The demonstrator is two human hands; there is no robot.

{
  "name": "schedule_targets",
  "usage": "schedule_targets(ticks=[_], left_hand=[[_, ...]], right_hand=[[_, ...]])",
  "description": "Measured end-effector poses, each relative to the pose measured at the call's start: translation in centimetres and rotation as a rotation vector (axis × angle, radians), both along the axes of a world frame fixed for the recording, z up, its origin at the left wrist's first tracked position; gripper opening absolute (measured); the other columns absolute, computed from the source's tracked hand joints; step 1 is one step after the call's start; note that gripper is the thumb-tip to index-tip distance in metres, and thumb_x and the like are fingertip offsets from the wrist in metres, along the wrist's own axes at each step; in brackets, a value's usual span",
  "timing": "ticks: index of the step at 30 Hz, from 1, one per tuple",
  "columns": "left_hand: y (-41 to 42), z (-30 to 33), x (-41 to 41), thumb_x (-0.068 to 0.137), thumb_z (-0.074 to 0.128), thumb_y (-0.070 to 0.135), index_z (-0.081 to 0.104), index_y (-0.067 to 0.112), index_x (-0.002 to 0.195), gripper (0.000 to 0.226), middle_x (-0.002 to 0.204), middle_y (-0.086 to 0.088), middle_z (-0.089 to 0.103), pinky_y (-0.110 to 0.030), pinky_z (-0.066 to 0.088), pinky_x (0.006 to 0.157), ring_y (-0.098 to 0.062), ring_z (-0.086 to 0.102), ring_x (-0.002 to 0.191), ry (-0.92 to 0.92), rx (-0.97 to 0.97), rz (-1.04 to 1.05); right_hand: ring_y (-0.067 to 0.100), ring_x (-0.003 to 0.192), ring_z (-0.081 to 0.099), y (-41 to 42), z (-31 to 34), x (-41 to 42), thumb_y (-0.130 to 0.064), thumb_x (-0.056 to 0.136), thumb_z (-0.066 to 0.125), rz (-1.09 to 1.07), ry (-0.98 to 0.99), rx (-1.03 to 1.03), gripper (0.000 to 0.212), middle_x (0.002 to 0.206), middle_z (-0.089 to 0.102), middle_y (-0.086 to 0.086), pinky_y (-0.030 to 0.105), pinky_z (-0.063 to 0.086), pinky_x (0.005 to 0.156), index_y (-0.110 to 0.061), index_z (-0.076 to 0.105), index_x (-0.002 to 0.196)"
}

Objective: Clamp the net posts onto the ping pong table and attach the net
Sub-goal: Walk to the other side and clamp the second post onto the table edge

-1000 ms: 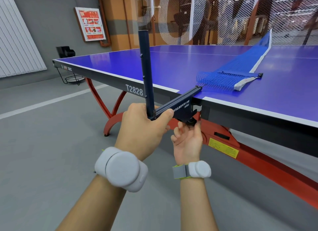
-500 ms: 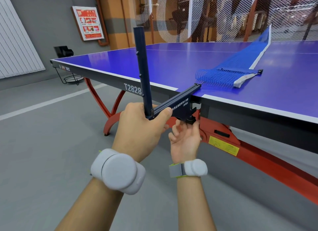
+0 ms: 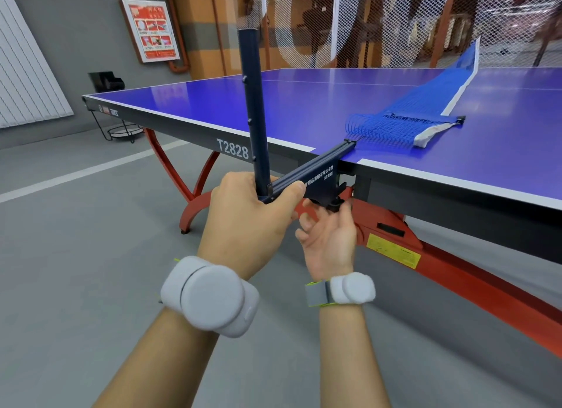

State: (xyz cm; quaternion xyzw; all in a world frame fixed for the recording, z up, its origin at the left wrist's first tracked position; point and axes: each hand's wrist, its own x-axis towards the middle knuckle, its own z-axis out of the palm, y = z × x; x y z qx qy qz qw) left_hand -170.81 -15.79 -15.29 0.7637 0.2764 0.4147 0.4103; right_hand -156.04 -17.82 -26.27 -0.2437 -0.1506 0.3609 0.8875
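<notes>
Left hand (image 3: 252, 222), lower centre of frame: clenched around the foot of the net post (image 3: 254, 116), thumb laid along the clamp arm (image 3: 313, 172), holding the post upright. Right hand (image 3: 330, 240), just right of it and lower: palm turned up, fingers (image 3: 345, 208) curled loosely and touching the dark clamp screw (image 3: 334, 205) under the bracket; whether they pinch it firmly cannot be told. Each wrist carries a grey padded band. Step in hand, by judgement: tightening the first post onto the table edge; the clamp arm already lies over the top at the white side line. Next move calls for turning the screw up until the bracket bites, left hand keeping the post plumb and square to the edge, then testing for wobble. Net (image 3: 404, 126), middle right: blue mesh with white tape, lying slack on the ping pong table (image 3: 304, 103), its near end bunched just beyond the clamp tip, trailing off to the far upper right; not yet attached here. Table: glossy blue top, white edging, dark apron stamped T2828, red curved legs with a yellow label. Floor: grey, one white painted stripe at left. Further back, left: white slatted wall, a black wire stand, a red poster on grey wall. Farthest, upper centre to right: orange pillar and white mesh fencing.
</notes>
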Motion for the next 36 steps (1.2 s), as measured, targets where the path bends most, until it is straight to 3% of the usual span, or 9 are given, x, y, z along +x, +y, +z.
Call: schedule_targets(ticks=[5, 12, 15, 18, 23, 26, 29, 33, 36], left_hand=[[0.1, -0.1, -0.1, 0.083, 0.074, 0.044, 0.080, 0.010, 0.079, 0.035, 0.069, -0.002, 0.080, -0.054, 0.068, 0.077, -0.028, 0.082, 0.072, 0.014, 0.008, 0.002], [0.1, -0.3, -0.2, 0.081, 0.072, 0.050, 0.077, -0.001, 0.087, 0.052, 0.071, -0.016, 0.077, -0.057, 0.067, 0.075, -0.039, 0.079, 0.076, 0.018, 0.037, -0.004], [0.0, -0.4, -0.1, 0.082, 0.072, 0.048, 0.078, 0.003, 0.085, 0.046, 0.069, -0.005, 0.079, -0.054, 0.068, 0.076, -0.032, 0.080, 0.074, 0.007, 0.029, -0.002], [0.0, -0.6, 0.1, 0.081, 0.073, 0.049, 0.078, 0.002, 0.085, 0.047, 0.072, -0.012, 0.079, -0.056, 0.067, 0.074, -0.038, 0.079, 0.075, -0.018, 0.023, 0.007], [0.2, -0.8, 0.0, 0.083, 0.075, 0.048, 0.078, 0.003, 0.085, 0.045, 0.074, -0.011, 0.079, -0.057, 0.067, 0.076, -0.039, 0.079, 0.076, -0.045, 0.002, -0.008], [0.2, -0.8, -0.1, 0.086, 0.076, 0.044, 0.080, 0.009, 0.083, 0.036, 0.072, -0.005, 0.080, -0.054, 0.068, 0.077, -0.032, 0.081, 0.075, -0.042, -0.003, -0.016], [0.0, -0.7, -0.2, 0.090, 0.077, 0.041, 0.080, 0.013, 0.083, 0.029, 0.072, -0.002, 0.081, -0.052, 0.068, 0.079, -0.026, 0.082, 0.074, -0.040, -0.009, -0.028], [0.0, -0.7, -0.4, 0.088, 0.077, 0.043, 0.080, 0.010, 0.086, 0.033, 0.073, -0.003, 0.081, -0.053, 0.068, 0.080, -0.024, 0.082, 0.075, -0.027, -0.017, -0.028], [-0.2, -0.9, -0.6, 0.086, 0.082, 0.040, 0.082, 0.015, 0.088, 0.025, 0.074, -0.002, 0.081, -0.047, 0.068, 0.081, -0.027, 0.081, 0.077, -0.047, -0.026, -0.045]], right_hand=[[0.013, 0.062, 0.041, 1.1, -1.1, -1.0, -0.059, 0.104, 0.033, -0.127, -0.012, -0.001, 0.066, 0.100, 0.059, 0.003, 0.026, 0.026, 0.049, -0.007, 0.051, 0.140], [0.007, 0.044, 0.026, -0.7, -0.5, 1.0, -0.043, 0.100, 0.044, 0.138, 0.159, 0.110, 0.031, 0.073, 0.048, -0.001, 0.018, 0.011, 0.036, -0.015, 0.058, 0.105], [0.006, 0.036, 0.024, -1.2, 0.0, 1.7, -0.046, 0.101, 0.042, 0.223, 0.233, 0.062, 0.035, 0.061, 0.035, -0.003, 0.016, 0.013, 0.029, -0.014, 0.051, 0.087], [0.006, 0.036, 0.022, -1.2, 0.4, 1.6, -0.054, 0.099, 0.043, 0.203, 0.227, 0.005, 0.043, 0.058, 0.033, -0.004, 0.017, 0.012, 0.029, -0.016, 0.050, 0.081], [0.009, 0.046, 0.024, -1.0, 0.0, 0.3, -0.049, 0.104, 0.040, 0.045, 0.103, 0.036, 0.041, 0.080, 0.057, 0.001, 0.019, 0.016, 0.038, -0.013, 0.058, 0.107], [0.009, 0.051, 0.025, -0.2, -0.4, -0.6, -0.051, 0.107, 0.032, -0.056, -0.007, -0.011, 0.048, 0.083, 0.057, 0.000, 0.020, 0.017, 0.041, -0.012, 0.055, 0.122], [0.007, 0.052, 0.019, -0.4, -0.4, 0.2, -0.052, 0.104, 0.037, 0.054, 0.054, 0.006, 0.042, 0.074, 0.048, -0.003, 0.020, 0.010, 0.041, -0.014, 0.055, 0.110], [0.006, 0.044, 0.011, -1.7, 0.1, 2.2, -0.046, 0.095, 0.047, 0.360, 0.222, 0.085, 0.034, 0.061, 0.032, -0.004, 0.019, 0.006, 0.037, -0.014, 0.054, 0.090], [0.006, 0.036, 0.017, -1.4, 0.0, 1.9, -0.054, 0.098, 0.043, 0.304, 0.226, 0.054, 0.043, 0.058, 0.032, -0.004, 0.018, 0.007, 0.034, -0.015, 0.053, 0.083]])
